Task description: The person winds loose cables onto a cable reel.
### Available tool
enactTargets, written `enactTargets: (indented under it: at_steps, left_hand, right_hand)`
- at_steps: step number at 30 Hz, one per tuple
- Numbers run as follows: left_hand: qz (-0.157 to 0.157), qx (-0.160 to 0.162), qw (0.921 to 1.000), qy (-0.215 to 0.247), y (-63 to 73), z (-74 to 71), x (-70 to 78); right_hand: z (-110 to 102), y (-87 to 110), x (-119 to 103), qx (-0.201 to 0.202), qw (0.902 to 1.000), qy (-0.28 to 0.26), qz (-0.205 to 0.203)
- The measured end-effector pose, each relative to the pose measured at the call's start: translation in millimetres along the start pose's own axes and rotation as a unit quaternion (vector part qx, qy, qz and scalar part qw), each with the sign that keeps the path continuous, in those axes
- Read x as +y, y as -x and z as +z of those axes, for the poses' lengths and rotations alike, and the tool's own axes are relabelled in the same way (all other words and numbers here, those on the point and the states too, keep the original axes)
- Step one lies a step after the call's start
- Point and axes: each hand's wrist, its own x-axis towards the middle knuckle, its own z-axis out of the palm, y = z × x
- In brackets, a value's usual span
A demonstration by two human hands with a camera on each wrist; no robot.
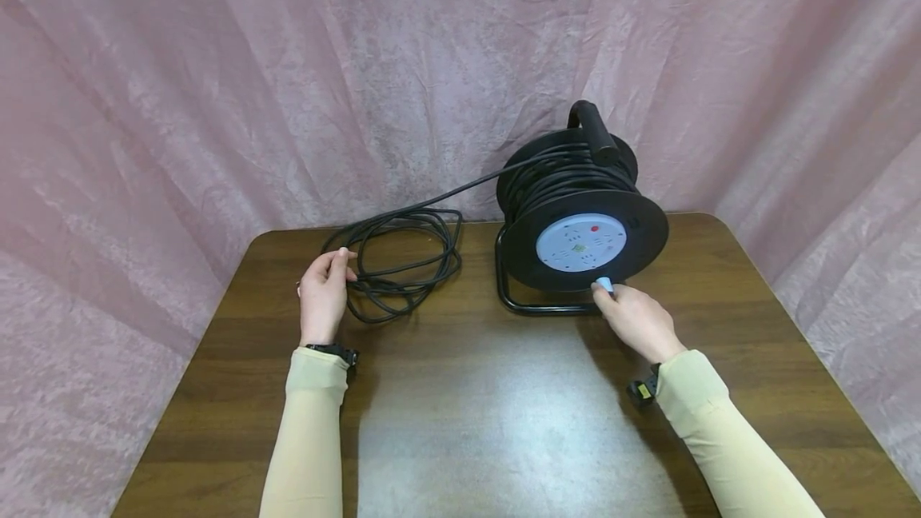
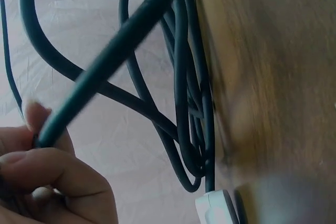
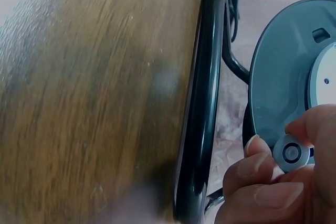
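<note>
A black cable reel (image 1: 647,232) stands upright at the back right of the table in the head view, its front disc carrying a pale socket panel (image 1: 581,243). My right hand (image 1: 639,322) grips the small light-blue crank knob (image 1: 604,284) low on that disc; the right wrist view shows fingers and thumb around the knob (image 3: 292,153). From the drum a black cable (image 1: 468,186) runs left into loose loops on the table. Beside those loops, my left hand (image 1: 324,286) pinches one strand, seen close up as a thick cable (image 2: 113,59) in the left wrist view.
A white plug-like end (image 2: 216,208) lies at the table surface in the left wrist view. The reel has a black tubular stand (image 1: 554,310) and a top handle (image 1: 596,130). A pink curtain (image 1: 432,62) hangs behind the wooden table (image 1: 468,422).
</note>
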Motion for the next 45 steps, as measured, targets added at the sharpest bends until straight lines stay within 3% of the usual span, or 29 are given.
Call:
enactTargets:
  at_steps: [9, 27, 35, 45]
  left_hand:
    - [-0.006, -0.029, 0.9996, 0.000, -2.2, 4.1, -0.3]
    - [0.008, -0.035, 0.9985, 0.041, 0.9, 8.3, 7.1]
    - [0.023, -0.042, 0.9984, 0.031, -0.4, 8.5, 11.1]
    - [0.012, -0.043, 0.9988, 0.021, -0.6, 5.0, 10.5]
  right_hand:
    - [7, -3.9, -4, 0.002, 0.9999, 0.012, 0.002]
    - [15, -5.2, -14, 0.002, 1.0000, 0.008, 0.003]
    - [21, -6.3, -16, 0.003, 1.0000, 0.006, -0.002]
    - [28, -5.7, -25, 0.002, 1.0000, 0.002, -0.005]
